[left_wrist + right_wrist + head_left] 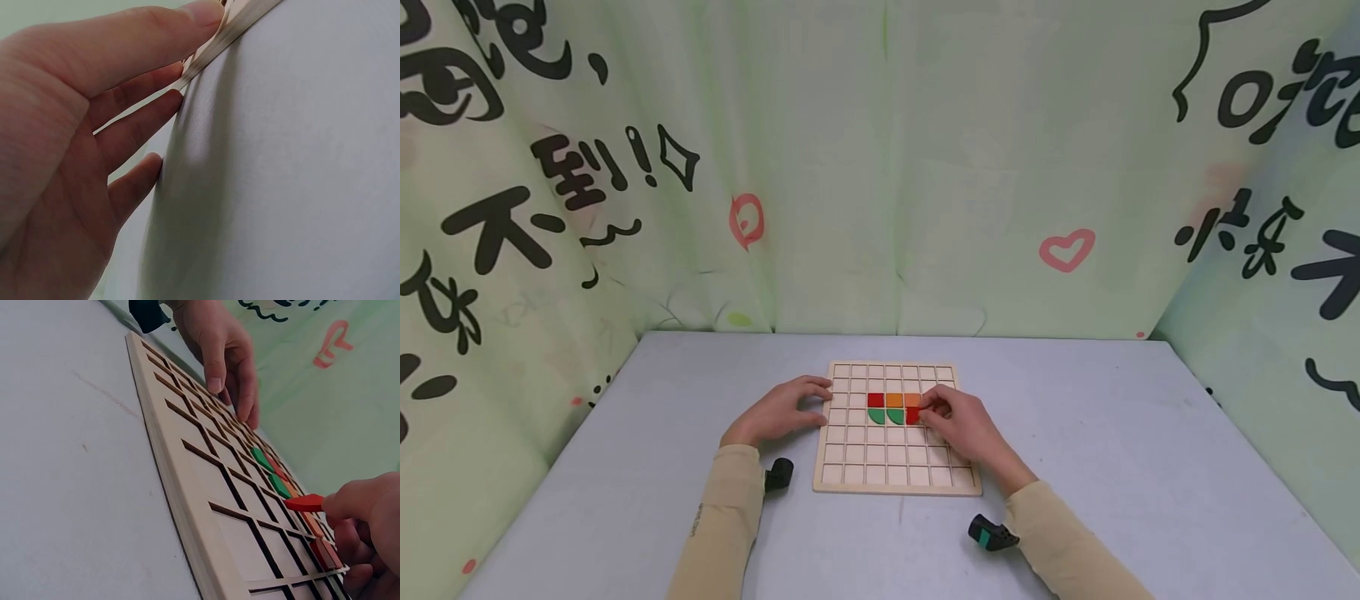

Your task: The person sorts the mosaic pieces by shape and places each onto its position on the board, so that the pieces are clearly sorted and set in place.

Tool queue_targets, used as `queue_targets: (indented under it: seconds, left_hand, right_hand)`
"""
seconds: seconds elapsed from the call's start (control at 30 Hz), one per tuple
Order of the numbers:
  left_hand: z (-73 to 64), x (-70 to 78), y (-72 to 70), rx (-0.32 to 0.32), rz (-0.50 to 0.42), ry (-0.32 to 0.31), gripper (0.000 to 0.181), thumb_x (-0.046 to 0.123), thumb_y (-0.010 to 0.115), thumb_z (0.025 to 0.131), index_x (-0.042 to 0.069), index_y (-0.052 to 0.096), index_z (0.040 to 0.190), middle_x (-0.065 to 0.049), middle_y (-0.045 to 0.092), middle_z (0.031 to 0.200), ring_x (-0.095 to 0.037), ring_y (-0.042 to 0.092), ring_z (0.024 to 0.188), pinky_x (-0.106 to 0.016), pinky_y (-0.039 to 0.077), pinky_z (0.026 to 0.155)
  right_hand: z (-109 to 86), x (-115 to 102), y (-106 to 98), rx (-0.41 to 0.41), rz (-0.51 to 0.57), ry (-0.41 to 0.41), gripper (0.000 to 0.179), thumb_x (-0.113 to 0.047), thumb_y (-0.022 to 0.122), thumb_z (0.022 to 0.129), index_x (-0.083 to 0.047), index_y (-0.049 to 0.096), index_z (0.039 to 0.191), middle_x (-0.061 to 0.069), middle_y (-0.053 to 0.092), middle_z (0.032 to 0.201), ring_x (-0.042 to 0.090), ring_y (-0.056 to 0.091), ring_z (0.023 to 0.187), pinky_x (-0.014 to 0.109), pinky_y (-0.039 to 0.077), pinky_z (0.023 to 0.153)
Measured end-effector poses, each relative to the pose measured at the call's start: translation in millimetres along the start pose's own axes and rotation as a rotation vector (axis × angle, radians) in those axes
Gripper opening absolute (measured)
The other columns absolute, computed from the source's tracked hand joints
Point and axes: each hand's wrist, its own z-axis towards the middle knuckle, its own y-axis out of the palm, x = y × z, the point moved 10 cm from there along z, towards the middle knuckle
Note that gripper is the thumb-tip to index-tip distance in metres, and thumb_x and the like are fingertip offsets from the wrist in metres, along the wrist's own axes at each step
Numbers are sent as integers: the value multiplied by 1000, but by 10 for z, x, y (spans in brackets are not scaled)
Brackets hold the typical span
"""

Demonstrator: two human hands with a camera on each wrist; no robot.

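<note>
A wooden grid board (855,477) lies on the table. In its cells sit a red square tile (876,400), orange tiles (894,400) and two green rounded tiles (877,415). My right hand (958,423) pinches a red tile (305,503) between thumb and finger, low over the cell beside the green tiles. Another red piece (326,553) shows at the board under my curled right fingers. On the other side, my left hand (786,410) rests its thumb and fingertips at the board's left edge, the fingers spread and gently bent.
The pale table (1090,433) stretches out around the board. Curtains (970,167) with black lettering and a red heart (1067,251) hang behind it and at both sides. Black devices are by both wrists, one (778,473) left and one (992,533) right.
</note>
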Motion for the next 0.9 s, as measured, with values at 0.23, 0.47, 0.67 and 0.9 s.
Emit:
queue_targets:
  seconds: [0.23, 0.47, 0.67, 0.9]
  left_hand:
    - [-2, -2, -8, 4, 3, 4, 38, 17, 75, 86, 7, 66, 121, -2, 49, 144, -27, 36, 140, -43, 32, 114]
    - [0, 5, -17, 7, 3, 12, 36, 16, 75, 86, 7, 67, 120, -3, 50, 144, -27, 37, 139, -43, 33, 114]
    - [2, 2, -16, 5, -4, 4, 37, 16, 76, 86, 7, 66, 121, -2, 49, 144, -27, 37, 139, -43, 33, 114]
    - [-2, 3, -13, 6, -3, 1, 37, 15, 76, 86, 7, 67, 121, -2, 50, 144, -26, 37, 139, -42, 33, 114]
  right_hand:
    - [13, 50, -75, -1, -23, 59, 5, -14, 67, 92, -12, 65, 96, -3, 63, 85, 15, 53, 75, 27, 49, 66]
    - [55, 75, -105, -21, -32, 104, 4, -13, 65, 92, -10, 65, 95, -1, 63, 85, 16, 55, 77, 28, 50, 70]
    - [77, 46, -86, -23, -15, 106, 6, -15, 66, 91, -10, 65, 94, -1, 63, 83, 15, 56, 76, 27, 50, 69]
    - [72, -34, -8, -8, 1, 14, 7, -15, 69, 91, -10, 67, 96, -2, 63, 87, 14, 54, 76, 27, 48, 67]
